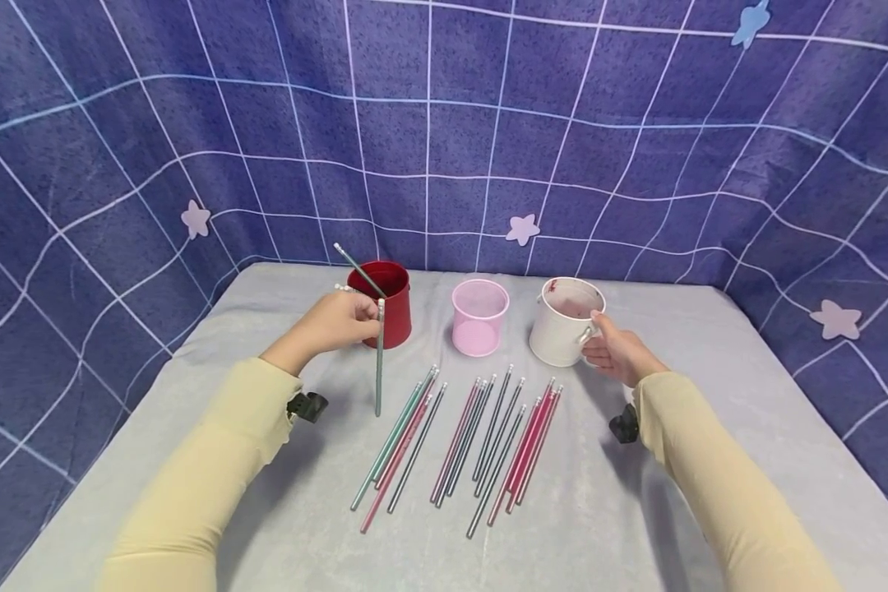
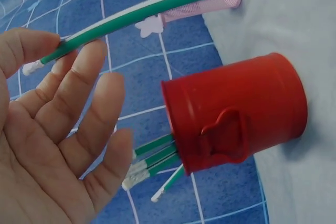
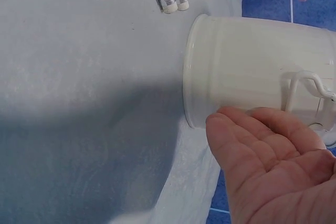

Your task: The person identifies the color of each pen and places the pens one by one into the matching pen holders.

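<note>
My left hand (image 1: 331, 323) pinches a green pencil (image 1: 379, 370) between thumb and fingertips, close to its white eraser end. The pencil hangs almost upright in front of the red bucket (image 1: 397, 321). In the left wrist view, several green pencils (image 2: 160, 156) stick out of the red bucket's mouth, eraser ends outward. On the other side, my right hand (image 1: 617, 352) rests against the white bucket (image 1: 555, 337) next to its handle (image 1: 586, 334). Its fingers (image 3: 252, 140) lie along the bucket's wall in the right wrist view; the thumb is hidden there.
A pink mesh bucket (image 1: 477, 333) stands between the other two. Several loose pencils, green (image 1: 395, 444), red (image 1: 530, 448) and dark (image 1: 496, 469), lie on the grey cloth-covered table (image 1: 326, 534). A blue gridded curtain (image 1: 459, 140) hangs behind and at both sides.
</note>
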`<act>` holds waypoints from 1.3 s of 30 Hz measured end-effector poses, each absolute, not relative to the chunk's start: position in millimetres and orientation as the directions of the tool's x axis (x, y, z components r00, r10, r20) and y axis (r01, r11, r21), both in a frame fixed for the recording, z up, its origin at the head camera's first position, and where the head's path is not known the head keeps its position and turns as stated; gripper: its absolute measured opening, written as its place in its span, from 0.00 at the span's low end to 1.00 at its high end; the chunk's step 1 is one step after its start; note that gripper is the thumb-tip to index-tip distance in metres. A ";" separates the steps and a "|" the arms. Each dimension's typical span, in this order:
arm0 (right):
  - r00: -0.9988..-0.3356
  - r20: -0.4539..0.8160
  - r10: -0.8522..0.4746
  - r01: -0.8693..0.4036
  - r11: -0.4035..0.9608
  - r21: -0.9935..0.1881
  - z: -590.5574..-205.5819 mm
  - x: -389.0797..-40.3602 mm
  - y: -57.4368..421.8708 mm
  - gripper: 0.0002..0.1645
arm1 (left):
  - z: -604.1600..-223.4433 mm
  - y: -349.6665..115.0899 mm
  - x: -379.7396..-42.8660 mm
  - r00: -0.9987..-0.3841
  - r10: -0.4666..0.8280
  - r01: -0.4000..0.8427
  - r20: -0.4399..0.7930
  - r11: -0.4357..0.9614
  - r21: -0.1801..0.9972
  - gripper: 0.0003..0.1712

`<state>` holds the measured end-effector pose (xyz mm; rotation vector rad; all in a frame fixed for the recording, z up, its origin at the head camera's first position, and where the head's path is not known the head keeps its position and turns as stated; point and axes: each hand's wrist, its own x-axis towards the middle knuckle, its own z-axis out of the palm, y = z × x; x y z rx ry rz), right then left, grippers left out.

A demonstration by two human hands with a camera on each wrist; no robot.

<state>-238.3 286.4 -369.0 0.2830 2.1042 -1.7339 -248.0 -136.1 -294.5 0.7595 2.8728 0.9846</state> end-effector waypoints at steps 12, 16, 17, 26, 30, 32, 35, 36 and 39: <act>-0.901 -0.421 -0.102 0.392 0.220 -0.893 -367.8 -237.4 289.7 0.54 | -272.8 -150.8 -245.3 -0.915 0.321 0.403 0.245 0.691 0.600 0.05; -0.904 -0.414 -0.102 0.383 0.231 -0.894 -367.3 -237.0 289.4 0.54 | -262.5 -155.6 -243.2 -0.921 0.270 0.387 0.280 0.697 0.604 0.06; -0.906 -0.412 -0.101 0.381 0.232 -0.895 -367.5 -237.3 289.0 0.54 | -259.6 -156.7 -242.8 -0.922 0.261 0.386 0.287 0.701 0.600 0.07; -0.907 -0.411 -0.088 0.382 0.235 -0.894 -367.8 -238.1 287.8 0.54 | -234.2 -161.7 -237.9 -0.915 0.175 0.372 0.363 0.715 0.593 0.09; -0.908 -0.410 -0.085 0.382 0.234 -0.894 -367.7 -238.2 286.8 0.54 | -233.0 -164.5 -238.0 -0.911 0.085 0.352 0.403 0.670 0.654 0.10; -0.909 -0.409 -0.084 0.380 0.235 -0.895 -367.7 -238.1 286.3 0.54 | -234.3 -165.9 -239.2 -0.902 0.049 0.357 0.428 0.641 0.680 0.10; -0.908 -0.411 -0.080 0.384 0.232 -0.894 -368.2 -238.3 285.9 0.54 | -236.1 -168.0 -241.9 -0.890 -0.005 0.367 0.455 0.583 0.725 0.10; -0.907 -0.413 -0.080 0.386 0.232 -0.893 -368.4 -238.5 285.7 0.54 | -236.4 -168.9 -242.6 -0.888 -0.022 0.370 0.460 0.560 0.741 0.10; -0.907 -0.414 -0.080 0.386 0.235 -0.892 -368.8 -238.8 285.5 0.54 | -235.5 -172.1 -245.2 -0.883 -0.053 0.379 0.466 0.504 0.776 0.09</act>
